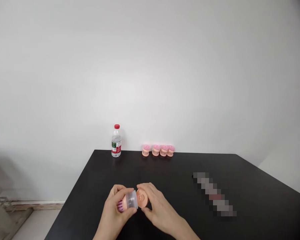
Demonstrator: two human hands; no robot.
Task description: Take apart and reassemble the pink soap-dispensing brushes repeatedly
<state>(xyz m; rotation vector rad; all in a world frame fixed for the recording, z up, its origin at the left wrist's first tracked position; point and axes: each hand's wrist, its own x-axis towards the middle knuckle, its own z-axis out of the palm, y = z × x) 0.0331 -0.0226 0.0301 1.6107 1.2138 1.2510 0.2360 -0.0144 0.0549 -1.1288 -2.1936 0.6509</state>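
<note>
Above the table's front part, my left hand (pixel 116 210) is closed around a small scalp brush (pixel 131 200). Its purple-pink bristles face left into my palm, and its clear plastic chamber points right. My right hand (pixel 158 206) pinches a round peach cap (pixel 142 198) between thumb and fingers, its inner side with a ring shape turned toward me. The cap is beside the chamber's open end, tilted; whether their rims touch I cannot tell.
On the black table (pixel 165 176), several pink brushes (pixel 156 150) stand in a row against the white wall. A red-capped water bottle (pixel 116 143) stands upright at the back left. A long pixelated object (pixel 213 193) lies slantwise on the right.
</note>
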